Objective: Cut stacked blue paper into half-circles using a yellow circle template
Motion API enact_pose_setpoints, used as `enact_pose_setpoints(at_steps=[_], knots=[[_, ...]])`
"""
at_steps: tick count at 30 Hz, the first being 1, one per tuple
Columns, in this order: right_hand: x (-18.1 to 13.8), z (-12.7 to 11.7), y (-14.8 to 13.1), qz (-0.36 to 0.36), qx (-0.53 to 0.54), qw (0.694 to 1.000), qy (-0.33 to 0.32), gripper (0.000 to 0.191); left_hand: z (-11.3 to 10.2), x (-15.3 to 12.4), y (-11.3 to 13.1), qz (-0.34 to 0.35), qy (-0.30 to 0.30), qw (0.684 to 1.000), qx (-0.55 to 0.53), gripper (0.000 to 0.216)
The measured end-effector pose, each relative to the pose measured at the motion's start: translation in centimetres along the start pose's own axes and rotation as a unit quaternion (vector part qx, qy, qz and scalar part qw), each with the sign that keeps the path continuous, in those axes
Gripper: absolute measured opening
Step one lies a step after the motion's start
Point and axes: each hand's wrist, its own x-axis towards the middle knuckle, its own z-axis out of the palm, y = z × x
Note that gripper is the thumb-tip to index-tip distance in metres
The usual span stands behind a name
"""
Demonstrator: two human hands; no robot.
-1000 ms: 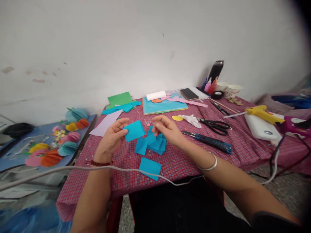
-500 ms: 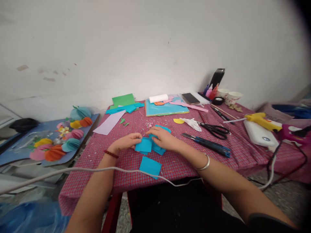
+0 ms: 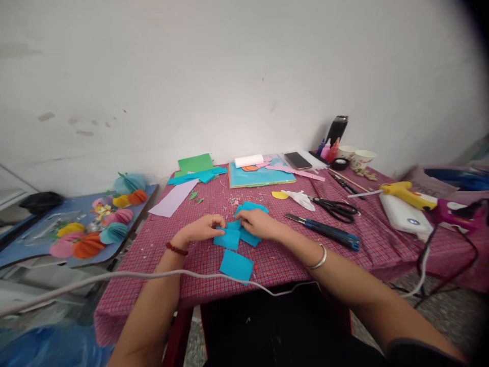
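Between my two hands is a small piece of blue paper [image 3: 228,239], its top part opened or folded up. My left hand [image 3: 204,228] pinches its left side with thumb and fingers. At its upper right edge my right hand [image 3: 257,223] has its fingers closed on the paper. More blue paper pieces [image 3: 251,238] lie under and beside my right hand, partly hidden by it. One separate blue paper square [image 3: 237,265] rests flat on the checked tablecloth [image 3: 153,255], nearer to me.
Right of my hands lie a box cutter [image 3: 324,232], black scissors [image 3: 336,209] and a yellow glue gun [image 3: 407,193] by a white power bank [image 3: 405,214]. A white cable [image 3: 153,275] crosses in front. Paper ornaments [image 3: 89,245] sit on a blue table at left.
The blue paper between my hands now shows a raised upper flap, and my right fingers have come to its top edge. The view has tilted slightly upward.
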Motion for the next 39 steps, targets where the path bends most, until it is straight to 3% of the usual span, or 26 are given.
enact_pose_setpoints(at_steps=[3,7,13,19,26,34,39], knots=[[0.0,0.2,-0.1,0.019,0.004,1.0,0.005,0.03,1.2,0.8,0.2,0.018,0.036,0.998,0.046,0.006],[0.1,0.4,-0.1,0.017,0.016,1.0,-0.002,0.03,2.7,1.4,0.5,-0.038,0.089,0.988,0.12,0.005],[0.0,0.2,-0.3,0.017,0.007,1.0,-0.01,0.03,3.5,1.6,0.3,-0.077,0.106,0.981,0.145,0.008],[-0.1,0.0,-0.3,0.046,0.015,0.999,0.005,0.029,2.9,2.0,-0.1,0.032,0.094,0.986,0.136,0.009],[0.0,0.1,-0.1,0.059,0.014,0.998,0.026,0.026,2.1,1.8,-0.1,0.043,0.05,0.993,0.097,0.008],[-0.1,-0.4,-0.5,0.048,0.029,0.998,0.017,0.024,2.7,1.8,0.6,0.038,0.112,0.993,0.014,0.008],[0.0,-0.7,-0.5,0.009,0.103,0.994,0.044,0.02,2.6,1.7,1.8,0.086,0.163,0.983,-0.01,0.007]])
